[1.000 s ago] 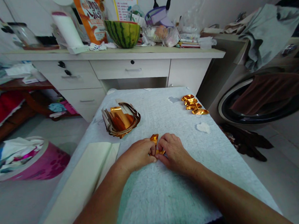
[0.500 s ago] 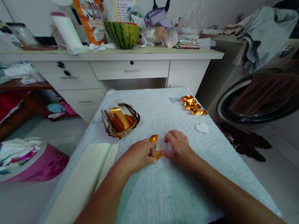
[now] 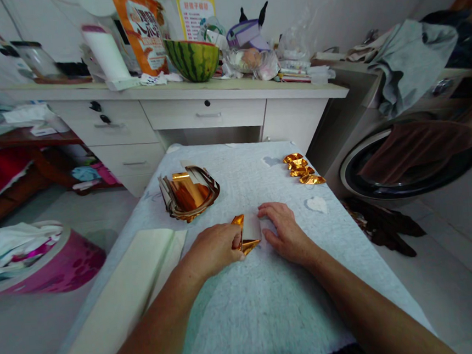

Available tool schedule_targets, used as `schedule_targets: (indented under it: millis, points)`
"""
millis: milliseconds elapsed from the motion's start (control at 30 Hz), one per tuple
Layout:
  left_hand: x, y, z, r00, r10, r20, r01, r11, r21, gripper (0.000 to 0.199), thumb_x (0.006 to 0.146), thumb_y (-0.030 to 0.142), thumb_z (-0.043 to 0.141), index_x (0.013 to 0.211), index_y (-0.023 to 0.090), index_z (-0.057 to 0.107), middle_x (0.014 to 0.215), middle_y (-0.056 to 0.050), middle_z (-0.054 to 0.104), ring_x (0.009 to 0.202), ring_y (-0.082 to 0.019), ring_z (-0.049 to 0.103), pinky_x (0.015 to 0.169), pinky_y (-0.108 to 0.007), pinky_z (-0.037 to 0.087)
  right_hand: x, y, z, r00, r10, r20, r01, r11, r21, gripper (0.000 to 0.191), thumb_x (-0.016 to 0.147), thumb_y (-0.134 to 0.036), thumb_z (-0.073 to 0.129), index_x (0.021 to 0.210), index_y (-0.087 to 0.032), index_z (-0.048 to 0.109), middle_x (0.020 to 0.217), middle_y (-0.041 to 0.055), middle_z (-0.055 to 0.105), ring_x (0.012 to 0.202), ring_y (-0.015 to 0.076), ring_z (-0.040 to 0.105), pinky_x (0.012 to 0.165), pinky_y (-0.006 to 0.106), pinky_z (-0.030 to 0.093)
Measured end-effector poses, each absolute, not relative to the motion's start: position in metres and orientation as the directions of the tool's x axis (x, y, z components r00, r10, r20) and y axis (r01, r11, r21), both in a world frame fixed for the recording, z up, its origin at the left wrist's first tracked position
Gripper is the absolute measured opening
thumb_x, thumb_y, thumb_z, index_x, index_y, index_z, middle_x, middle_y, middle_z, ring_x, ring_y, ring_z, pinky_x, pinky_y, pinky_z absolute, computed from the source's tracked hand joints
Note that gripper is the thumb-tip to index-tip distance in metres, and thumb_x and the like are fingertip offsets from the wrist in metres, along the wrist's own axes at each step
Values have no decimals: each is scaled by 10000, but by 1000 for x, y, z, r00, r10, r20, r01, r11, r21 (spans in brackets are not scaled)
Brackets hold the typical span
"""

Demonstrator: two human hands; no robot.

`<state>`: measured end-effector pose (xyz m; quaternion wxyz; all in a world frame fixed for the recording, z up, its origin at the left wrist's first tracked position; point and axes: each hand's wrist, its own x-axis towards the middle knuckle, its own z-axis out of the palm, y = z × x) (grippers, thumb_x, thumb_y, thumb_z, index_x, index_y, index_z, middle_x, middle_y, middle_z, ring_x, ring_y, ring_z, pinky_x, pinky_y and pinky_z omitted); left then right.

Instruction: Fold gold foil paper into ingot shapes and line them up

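A partly folded gold foil paper (image 3: 250, 245) with a pale inner face lies mid-table, its gold corners raised. My left hand (image 3: 219, 247) pinches its left side. My right hand (image 3: 285, 232) rests at its right edge, fingers apart and slightly curled, gripping nothing. Behind my left hand stands a holder (image 3: 172, 209) with gold sheets in it. Several folded gold foil pieces (image 3: 301, 170) lie in a row at the table's back right.
Pale folded paper (image 3: 122, 297) covers the left of the cloth-covered table (image 3: 273, 317). Beyond are a white counter (image 3: 228, 87) with a cut watermelon (image 3: 192, 59), a pink bin (image 3: 73, 260) at left and a washing machine (image 3: 346, 117) at right.
My right thumb has come away from the foil's lower gold corner, and my right fingers have spread. The left hand keeps its pinch, with the gold corners standing up more. The view has shifted slightly.
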<state>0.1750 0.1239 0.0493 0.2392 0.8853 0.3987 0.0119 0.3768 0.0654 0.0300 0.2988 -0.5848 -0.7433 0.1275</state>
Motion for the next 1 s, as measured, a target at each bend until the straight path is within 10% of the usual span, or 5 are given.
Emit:
schedule_targets:
  millis: [500,1000]
  points:
    - [178,117,62,789,604,-113,581,-673,457,157,701,107,510,804,204,578,880,-9,607,832,-167,555,707,-262,379,379,72,28,-188,955,229,739,291,-607,455,841,-128,436,1290,-162,493,1218,99,590,1136,237,454,1003,443,323]
    - [175,121,49,675,733,-84,681,-576,452,238,707,254,601,925,208,516,983,-43,538,976,-223,513,822,-313,405,379,75,32,-171,967,186,779,249,-576,134,857,-107,516,841,-168,634,863,43,617,846,163,530,802,302,390]
